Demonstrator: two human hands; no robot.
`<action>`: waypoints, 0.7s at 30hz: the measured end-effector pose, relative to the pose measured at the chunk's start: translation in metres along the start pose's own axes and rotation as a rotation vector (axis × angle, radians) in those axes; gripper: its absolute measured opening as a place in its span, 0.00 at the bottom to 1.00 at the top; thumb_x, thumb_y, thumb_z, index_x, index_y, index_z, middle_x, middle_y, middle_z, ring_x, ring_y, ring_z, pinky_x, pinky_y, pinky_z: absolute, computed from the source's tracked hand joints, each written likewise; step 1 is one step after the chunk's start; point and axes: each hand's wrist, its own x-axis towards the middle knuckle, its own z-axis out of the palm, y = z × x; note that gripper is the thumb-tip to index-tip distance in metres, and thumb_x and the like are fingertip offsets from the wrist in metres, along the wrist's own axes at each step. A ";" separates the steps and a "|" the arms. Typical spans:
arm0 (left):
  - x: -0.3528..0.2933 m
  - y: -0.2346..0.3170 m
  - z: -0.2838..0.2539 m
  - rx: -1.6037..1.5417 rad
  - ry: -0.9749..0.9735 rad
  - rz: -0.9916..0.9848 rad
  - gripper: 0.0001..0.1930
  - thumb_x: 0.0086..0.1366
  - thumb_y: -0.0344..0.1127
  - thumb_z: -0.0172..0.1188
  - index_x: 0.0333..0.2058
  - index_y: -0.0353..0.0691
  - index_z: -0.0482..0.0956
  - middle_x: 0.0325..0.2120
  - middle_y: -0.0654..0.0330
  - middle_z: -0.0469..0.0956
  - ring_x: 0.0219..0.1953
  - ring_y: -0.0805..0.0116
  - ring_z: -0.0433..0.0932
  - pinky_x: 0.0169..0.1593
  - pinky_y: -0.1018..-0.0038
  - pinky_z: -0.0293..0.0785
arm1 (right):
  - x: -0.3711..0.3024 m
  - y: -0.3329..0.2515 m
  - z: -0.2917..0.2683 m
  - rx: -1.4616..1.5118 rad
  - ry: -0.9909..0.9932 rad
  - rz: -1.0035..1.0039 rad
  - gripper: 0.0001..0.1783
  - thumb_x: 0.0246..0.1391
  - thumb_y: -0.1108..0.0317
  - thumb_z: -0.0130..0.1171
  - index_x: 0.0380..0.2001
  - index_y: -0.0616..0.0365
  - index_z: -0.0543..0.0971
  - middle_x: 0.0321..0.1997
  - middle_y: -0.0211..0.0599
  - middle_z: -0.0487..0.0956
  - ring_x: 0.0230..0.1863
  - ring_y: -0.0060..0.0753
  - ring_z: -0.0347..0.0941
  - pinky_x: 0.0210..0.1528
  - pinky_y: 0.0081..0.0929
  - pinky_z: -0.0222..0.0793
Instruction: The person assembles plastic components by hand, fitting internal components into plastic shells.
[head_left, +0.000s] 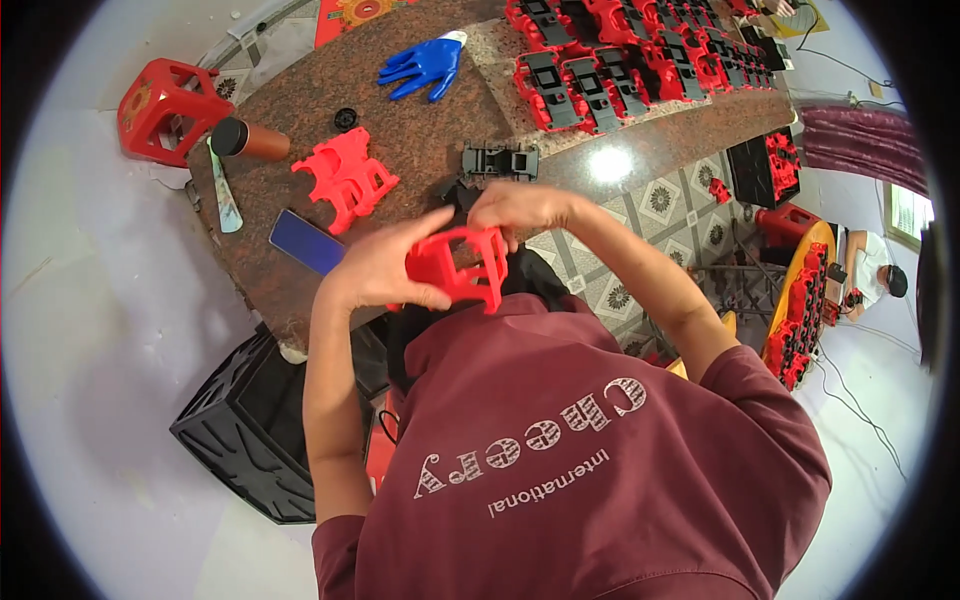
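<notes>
My left hand [385,268] is wrapped round the left side of a red plastic frame [462,268] with open windows and short legs, held over the table's near edge. My right hand [520,208] pinches at the frame's upper right corner; its fingertips are partly hidden, so any small part in them cannot be seen. Just beyond, a black plastic part [500,161] lies on the table, with a dark piece [458,193] partly behind my right hand. A similar red frame [347,178] rests to the left, beside a small round black part [345,119].
On the brown stone table [300,95] lie a blue glove [424,67], a phone [306,241] and a brown bottle [250,140]. Rows of red-and-black assemblies [610,80] fill the far right. A black crate [255,420] stands at lower left. Another person [875,270] sits at a side table.
</notes>
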 end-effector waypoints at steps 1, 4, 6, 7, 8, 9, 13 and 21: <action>-0.002 -0.002 0.003 -0.089 -0.135 -0.170 0.53 0.41 0.53 0.77 0.65 0.42 0.63 0.55 0.47 0.74 0.55 0.54 0.75 0.58 0.64 0.69 | -0.001 0.009 0.009 0.081 0.012 0.059 0.23 0.61 0.53 0.52 0.28 0.64 0.81 0.23 0.34 0.82 0.22 0.27 0.78 0.26 0.24 0.75; -0.011 -0.036 0.033 -0.182 -0.214 -0.277 0.44 0.49 0.46 0.72 0.64 0.40 0.64 0.51 0.51 0.77 0.51 0.59 0.78 0.55 0.67 0.71 | 0.005 0.043 -0.010 0.022 0.209 0.121 0.20 0.59 0.53 0.56 0.29 0.61 0.82 0.25 0.37 0.82 0.24 0.30 0.78 0.28 0.25 0.75; -0.023 -0.057 0.054 -0.558 -0.106 -0.266 0.34 0.57 0.37 0.65 0.62 0.39 0.65 0.50 0.57 0.76 0.51 0.68 0.76 0.56 0.71 0.70 | 0.012 0.083 -0.037 -0.566 0.763 0.004 0.16 0.55 0.55 0.61 0.37 0.56 0.80 0.33 0.40 0.80 0.35 0.36 0.78 0.36 0.31 0.76; -0.027 -0.056 0.061 -0.555 -0.109 -0.271 0.34 0.57 0.37 0.65 0.62 0.39 0.65 0.50 0.57 0.76 0.51 0.68 0.76 0.56 0.71 0.70 | 0.017 0.103 -0.049 -1.021 1.113 -0.127 0.17 0.52 0.56 0.64 0.42 0.53 0.79 0.38 0.42 0.79 0.42 0.40 0.77 0.41 0.34 0.76; -0.032 -0.055 0.068 -0.701 -0.028 -0.312 0.32 0.58 0.34 0.63 0.62 0.38 0.66 0.51 0.59 0.76 0.51 0.71 0.74 0.57 0.71 0.69 | 0.019 0.109 -0.057 -1.015 1.114 -0.132 0.17 0.52 0.56 0.64 0.42 0.53 0.79 0.38 0.42 0.79 0.42 0.40 0.77 0.41 0.34 0.76; -0.038 -0.056 0.075 -0.845 0.058 -0.352 0.29 0.60 0.31 0.60 0.61 0.38 0.66 0.51 0.62 0.75 0.52 0.73 0.72 0.58 0.71 0.68 | 0.022 0.112 -0.063 -1.157 1.005 -0.022 0.20 0.50 0.58 0.65 0.46 0.51 0.76 0.42 0.42 0.77 0.46 0.44 0.74 0.45 0.38 0.74; -0.049 -0.065 0.091 -1.096 0.255 -0.347 0.31 0.58 0.28 0.57 0.62 0.38 0.63 0.53 0.60 0.73 0.56 0.68 0.72 0.60 0.70 0.67 | 0.031 0.147 -0.086 -1.367 0.822 -0.019 0.25 0.49 0.62 0.65 0.51 0.51 0.72 0.43 0.41 0.76 0.51 0.49 0.69 0.47 0.42 0.72; 0.009 -0.060 0.091 -1.212 0.842 -0.065 0.39 0.64 0.24 0.51 0.71 0.46 0.46 0.63 0.59 0.62 0.58 0.67 0.70 0.58 0.67 0.71 | -0.049 0.021 -0.030 0.437 0.645 -0.298 0.23 0.59 0.63 0.60 0.55 0.60 0.73 0.46 0.34 0.79 0.45 0.29 0.77 0.45 0.32 0.75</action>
